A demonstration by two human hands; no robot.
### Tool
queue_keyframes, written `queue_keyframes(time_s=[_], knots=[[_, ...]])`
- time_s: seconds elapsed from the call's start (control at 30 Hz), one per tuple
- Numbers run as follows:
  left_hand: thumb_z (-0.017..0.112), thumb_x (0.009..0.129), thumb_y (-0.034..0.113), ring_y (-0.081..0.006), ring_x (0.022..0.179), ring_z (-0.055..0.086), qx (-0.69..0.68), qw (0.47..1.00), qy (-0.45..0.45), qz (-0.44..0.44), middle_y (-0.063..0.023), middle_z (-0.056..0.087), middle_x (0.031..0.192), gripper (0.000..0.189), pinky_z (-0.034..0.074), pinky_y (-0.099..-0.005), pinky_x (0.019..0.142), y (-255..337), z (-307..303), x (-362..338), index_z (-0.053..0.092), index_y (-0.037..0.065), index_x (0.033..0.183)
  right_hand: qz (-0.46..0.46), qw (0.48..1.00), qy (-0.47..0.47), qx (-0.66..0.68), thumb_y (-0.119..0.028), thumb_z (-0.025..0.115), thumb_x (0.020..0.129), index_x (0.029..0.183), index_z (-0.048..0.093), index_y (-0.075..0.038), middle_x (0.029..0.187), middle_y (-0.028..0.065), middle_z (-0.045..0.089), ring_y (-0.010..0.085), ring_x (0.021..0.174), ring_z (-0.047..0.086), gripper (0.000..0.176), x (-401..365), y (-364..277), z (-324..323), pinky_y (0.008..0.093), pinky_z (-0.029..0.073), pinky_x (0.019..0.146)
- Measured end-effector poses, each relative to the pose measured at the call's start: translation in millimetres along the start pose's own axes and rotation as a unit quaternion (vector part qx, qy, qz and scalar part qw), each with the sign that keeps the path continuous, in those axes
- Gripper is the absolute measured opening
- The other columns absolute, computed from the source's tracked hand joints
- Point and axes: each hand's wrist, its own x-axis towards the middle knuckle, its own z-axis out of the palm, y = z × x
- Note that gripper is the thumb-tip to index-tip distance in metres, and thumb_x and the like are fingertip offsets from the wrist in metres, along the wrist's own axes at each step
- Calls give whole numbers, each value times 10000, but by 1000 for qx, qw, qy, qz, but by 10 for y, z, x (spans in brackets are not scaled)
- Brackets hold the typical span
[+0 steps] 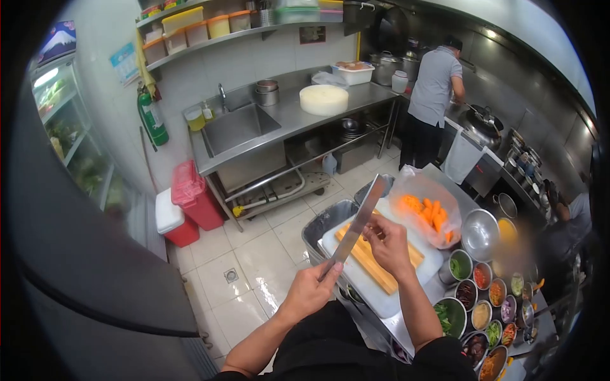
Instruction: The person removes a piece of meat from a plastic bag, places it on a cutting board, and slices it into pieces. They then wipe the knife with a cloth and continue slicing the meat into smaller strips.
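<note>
A busy commercial kitchen with a white tiled floor, seen from above. A steel sink [238, 127] unit stands along the back wall, with one round white chopping block [324, 100] on it. One red bin [197, 197] stands below on the floor. One co-worker [435, 95] in a grey shirt faces the stoves, back turned. A second person at the right edge is blurred.

In front of the wearer runs a steel desk [394, 327]. At its left end lies one white cutting board [381, 301], with one wooden board [375, 267] on top of it. Just beyond, near the desk's far edge, sits one clear bag of orange carrot pieces [422, 213]. One large steel bowl [480, 233] stands beside the bag. Small bowls of chopped ingredients [467, 294] crowd the right end. There are at least ten, too tightly packed for an exact count.

One long knife [359, 222] is held in the air above the desk's left edge, with its blade slanting up and away. The left hand [311, 289] has its fingers [327, 270] wrapped tight around the handle. The right hand [389, 246] is raised to the middle of the blade, fingertips [373, 230] against the steel. Whether they pinch it or only rest there cannot be told.

Handling a blade this way seems to call for a firm, steady handle grip. The touching fingertips should stay on the flat, away from the edge.
</note>
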Motion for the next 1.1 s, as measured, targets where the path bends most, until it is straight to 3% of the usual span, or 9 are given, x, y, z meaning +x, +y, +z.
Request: queue_keyframes(time_s=[0.07,0.2,0.3,0.47,0.57,0.7,0.87,0.93,1.1], knots=[[557,996,351,-133,601,529,2,1000,9,27,-134,586,641,386,474,-321,614,-54,-82,184,650,32,1191,4,1000,2,-19,-23,691,837,966,657,37,833,141,697,208,681,687,146,162,26,61,308,543,609],[565,991,341,-171,593,580,20,999,-19,40,-177,605,659,371,488,-331,621,-73,-252,663,649,51,1206,-39,994,34,-94,-23,707,806,855,631,37,797,157,681,239,650,674,108,537,210,165,330,518,576],[572,983,337,-313,615,659,68,994,0,86,-229,608,670,361,510,-367,625,-104,-375,1078,648,82,1226,-28,995,76,-56,-25,715,780,803,610,34,774,171,666,280,633,657,123,865,382,336,354,497,556],[593,968,311,-376,597,650,151,985,-1,87,-225,598,631,346,510,-390,583,-128,-715,1788,653,88,1226,22,994,95,-42,-57,724,778,815,645,4,785,162,672,316,644,654,107,1454,603,711,373,509,581],[618,954,271,-299,557,645,179,980,21,83,-206,604,631,320,499,-358,564,-337,-1059,2056,667,61,1192,-13,997,16,-73,-87,751,786,987,690,7,780,117,696,221,641,672,230,1814,729,1064,330,525,599],[649,930,216,-137,510,524,150,983,104,3,-124,578,590,258,445,-306,517,-894,-1609,2199,698,27,1098,18,987,-152,-48,-205,742,804,1114,662,-61,999,120,698,286,785,672,351,2177,806,1514,407,531,736],[662,920,245,-93,562,442,175,960,170,-140,-34,509,570,278,370,-314,509,-1583,-2335,2388,694,-31,894,29,984,-167,-57,-211,760,783,1111,664,-56,996,128,695,295,806,673,375,2496,1293,1837,404,534,738],[659,881,269,-339,607,652,280,919,182,-210,-218,634,646,297,487,-425,595,-1904,-2620,2516,710,-23,890,63,990,-101,-82,-191,758,776,1062,679,-51,985,130,696,313,829,672,328,2534,1548,1888,407,531,737],[651,871,242,-419,687,664,252,930,206,-169,-266,650,711,287,495,-461,631,-2172,-3163,3147,699,-41,873,196,945,-44,-258,-189,777,742,830,685,-31,856,155,665,345,804,658,203,2465,2053,1812,416,526,719]])
